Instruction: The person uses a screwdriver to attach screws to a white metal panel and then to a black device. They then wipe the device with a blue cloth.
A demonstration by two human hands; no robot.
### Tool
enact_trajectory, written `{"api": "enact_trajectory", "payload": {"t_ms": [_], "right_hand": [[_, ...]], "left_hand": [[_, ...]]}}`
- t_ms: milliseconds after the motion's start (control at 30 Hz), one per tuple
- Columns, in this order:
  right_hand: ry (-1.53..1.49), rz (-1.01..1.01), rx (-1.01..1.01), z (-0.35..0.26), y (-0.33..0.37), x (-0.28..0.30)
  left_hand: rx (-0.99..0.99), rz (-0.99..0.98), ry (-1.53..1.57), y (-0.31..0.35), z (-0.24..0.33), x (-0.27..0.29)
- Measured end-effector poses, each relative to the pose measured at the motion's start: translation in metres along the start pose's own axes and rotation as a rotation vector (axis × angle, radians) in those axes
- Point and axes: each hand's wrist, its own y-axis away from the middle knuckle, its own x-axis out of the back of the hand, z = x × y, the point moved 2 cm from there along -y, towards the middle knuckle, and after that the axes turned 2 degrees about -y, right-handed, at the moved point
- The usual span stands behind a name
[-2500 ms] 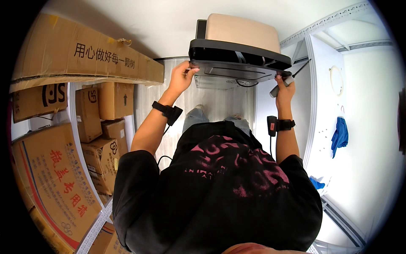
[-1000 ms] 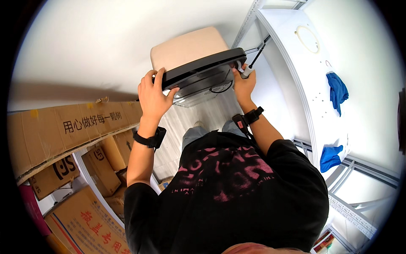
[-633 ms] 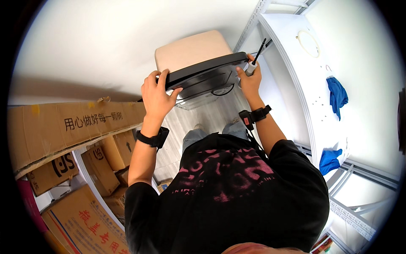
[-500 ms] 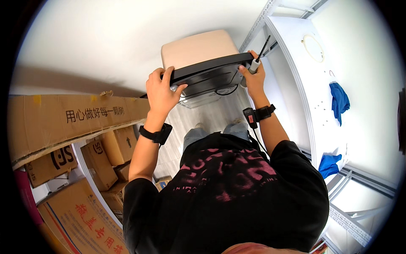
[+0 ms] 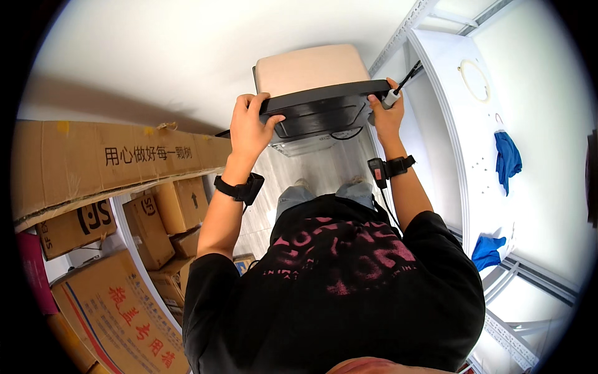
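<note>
Left hand (image 5: pixel 250 128) is gripping the black panel (image 5: pixel 321 100), right hand (image 5: pixel 387 116) its right end plus a screwdriver (image 5: pixel 391 98) — that shared grip is risking a slip.

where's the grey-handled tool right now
In the head view, the grey-handled tool is above and right of centre, held in the right hand at the right end of the black panel.

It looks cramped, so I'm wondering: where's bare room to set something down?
On the white shelf, between the two blue cloths; also the floor between the left forearm and the jeans. Crowded: the left side, stacked with cardboard boxes, and around the black-rimmed object between left hand and right hand.
</note>
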Motion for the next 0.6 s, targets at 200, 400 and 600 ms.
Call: {"api": "enact_trajectory", "payload": {"t_ms": [200, 400, 600], "right_hand": [[-0.016, -0.004, -0.041, -0.005, -0.002, -0.002], [0.065, -0.037, -0.009, -0.003, -0.006, -0.006], [0.111, -0.012, -0.013, -0.014, -0.003, -0.006]], "left_hand": [[-0.037, 0.078, -0.037, 0.001, -0.001, -0.007], [-0.037, 0.023, -0.121, -0.007, 0.007, -0.002], [-0.256, -0.066, -0.163, -0.027, 0.032, 0.001]]}}
